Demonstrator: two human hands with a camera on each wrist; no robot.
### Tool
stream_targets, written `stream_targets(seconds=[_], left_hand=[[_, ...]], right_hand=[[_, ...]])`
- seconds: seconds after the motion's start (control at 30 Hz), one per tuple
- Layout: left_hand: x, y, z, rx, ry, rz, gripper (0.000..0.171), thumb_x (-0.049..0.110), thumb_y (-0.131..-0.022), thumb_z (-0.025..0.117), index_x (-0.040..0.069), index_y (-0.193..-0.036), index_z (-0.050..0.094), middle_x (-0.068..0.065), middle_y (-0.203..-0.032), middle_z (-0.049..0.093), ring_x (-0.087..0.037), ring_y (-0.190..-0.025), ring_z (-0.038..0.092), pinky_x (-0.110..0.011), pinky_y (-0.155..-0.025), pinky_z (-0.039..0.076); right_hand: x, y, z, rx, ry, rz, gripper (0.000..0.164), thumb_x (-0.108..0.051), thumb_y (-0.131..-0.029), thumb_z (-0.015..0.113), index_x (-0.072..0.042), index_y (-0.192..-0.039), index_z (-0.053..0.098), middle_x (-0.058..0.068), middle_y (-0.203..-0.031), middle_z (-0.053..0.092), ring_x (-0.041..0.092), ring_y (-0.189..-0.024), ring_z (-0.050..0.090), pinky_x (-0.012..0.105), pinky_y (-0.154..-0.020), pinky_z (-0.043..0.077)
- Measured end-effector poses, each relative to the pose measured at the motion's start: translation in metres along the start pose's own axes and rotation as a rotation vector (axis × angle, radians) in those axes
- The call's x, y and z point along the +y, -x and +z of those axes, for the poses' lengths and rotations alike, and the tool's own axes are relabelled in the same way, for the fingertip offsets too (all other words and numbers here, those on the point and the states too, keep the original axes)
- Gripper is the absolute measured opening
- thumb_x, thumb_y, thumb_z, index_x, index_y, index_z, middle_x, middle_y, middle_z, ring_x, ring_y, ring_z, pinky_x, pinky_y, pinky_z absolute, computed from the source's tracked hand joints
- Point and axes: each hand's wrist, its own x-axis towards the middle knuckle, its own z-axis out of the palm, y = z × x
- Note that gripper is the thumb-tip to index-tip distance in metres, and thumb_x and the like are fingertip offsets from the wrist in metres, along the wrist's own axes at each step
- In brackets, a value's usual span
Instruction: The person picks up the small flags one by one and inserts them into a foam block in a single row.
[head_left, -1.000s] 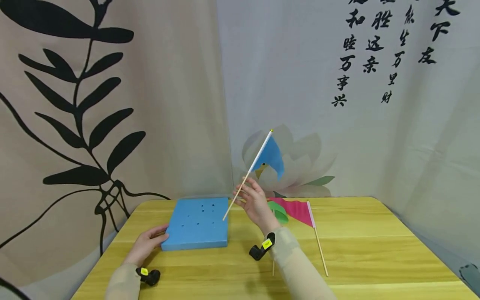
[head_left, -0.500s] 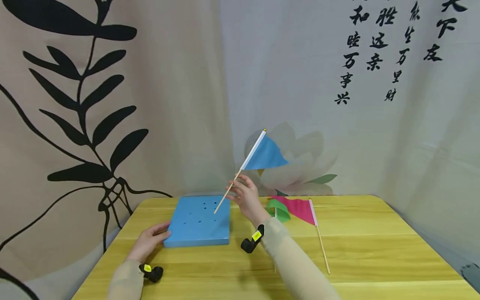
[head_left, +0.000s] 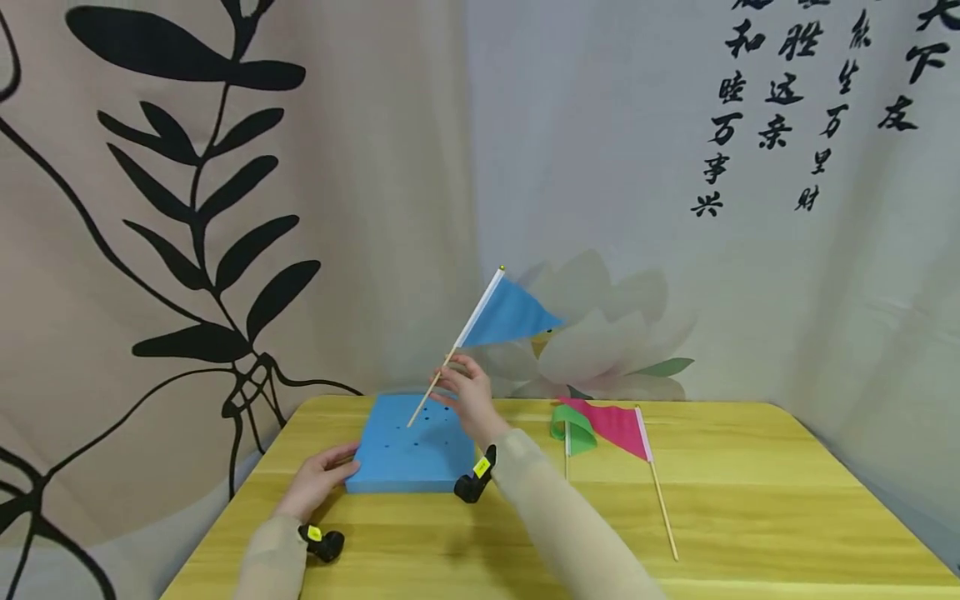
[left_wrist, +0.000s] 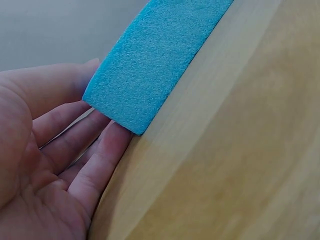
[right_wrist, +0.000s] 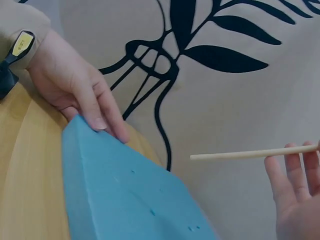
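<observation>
My right hand point(head_left: 471, 402) pinches the thin wooden stick of a blue triangular flag point(head_left: 508, 315) above a blue foam block point(head_left: 408, 473). The flag slants, cloth end up and right, and the bare stick end point(right_wrist: 225, 155) points down toward the block's top, apart from it in the right wrist view. Small holes dot that top. My left hand point(head_left: 318, 482) rests at the block's near left corner, its fairly straight fingers against the side and thumb by the top edge. In the left wrist view the block's side point(left_wrist: 150, 65) shows close up.
A red triangular flag point(head_left: 615, 427) and a green flag with curled cloth point(head_left: 577, 427) lie on the wooden table point(head_left: 765, 492) to the right. Behind the table hangs a printed curtain point(head_left: 390, 208). My right forearm point(head_left: 570, 525) crosses the table's front.
My right hand has carried the blue flag left and farther over the foam block. Its cloth has spread out. My left hand stays at the block's corner, while the head view has shifted slightly.
</observation>
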Motion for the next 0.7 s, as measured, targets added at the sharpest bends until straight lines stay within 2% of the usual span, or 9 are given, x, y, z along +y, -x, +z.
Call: stream_targets(seconds=[0.13,0.23,0.33,0.53,0.7], left_hand=[[-0.001,-0.002,0.000,0.008,0.005,-0.016,0.056,0.022,-0.095,0.065,0.000,-0.143,0.046,-0.023,-0.144,0.044,-0.038,-0.128,0.046,-0.045,-0.098,0.047],[0.000,-0.004,-0.001,0.009,0.000,0.000,0.057,0.023,-0.095,0.066,0.001,-0.143,0.046,-0.022,-0.144,0.045,-0.037,-0.129,0.045,-0.045,-0.101,0.046],[0.000,-0.007,-0.002,0.010,-0.006,0.013,0.057,0.024,-0.095,0.066,0.001,-0.143,0.046,-0.022,-0.144,0.045,-0.037,-0.128,0.046,-0.043,-0.098,0.048],[-0.001,-0.004,0.000,0.009,0.005,0.018,0.056,0.023,-0.095,0.065,0.000,-0.143,0.046,-0.023,-0.142,0.046,-0.037,-0.125,0.048,-0.042,-0.096,0.049],[-0.004,0.001,0.002,0.024,0.020,0.009,0.055,0.021,-0.095,0.065,0.000,-0.142,0.047,-0.023,-0.142,0.046,-0.037,-0.125,0.048,-0.044,-0.097,0.048]], right_hand=[[0.011,-0.002,0.009,-0.001,0.054,0.013,0.025,-0.004,-0.096,0.059,-0.004,-0.121,0.056,0.017,-0.106,0.063,0.046,-0.113,0.056,0.049,-0.088,0.055],[0.017,-0.004,0.013,0.006,0.097,-0.007,0.023,-0.004,-0.096,0.059,-0.006,-0.119,0.058,0.024,-0.111,0.060,0.047,-0.110,0.056,0.048,-0.085,0.056],[0.023,-0.007,0.017,0.016,0.122,-0.021,0.020,-0.005,-0.096,0.059,-0.008,-0.116,0.060,0.026,-0.114,0.059,0.041,-0.102,0.061,0.046,-0.082,0.057],[0.037,-0.008,0.022,0.042,0.163,-0.033,0.016,-0.005,-0.096,0.060,-0.008,-0.112,0.061,0.017,-0.102,0.062,0.023,-0.085,0.067,0.048,-0.082,0.057],[0.049,-0.005,0.025,0.043,0.183,-0.029,0.015,-0.003,-0.096,0.060,-0.007,-0.110,0.062,0.011,-0.093,0.062,0.031,-0.089,0.066,0.051,-0.082,0.056]])
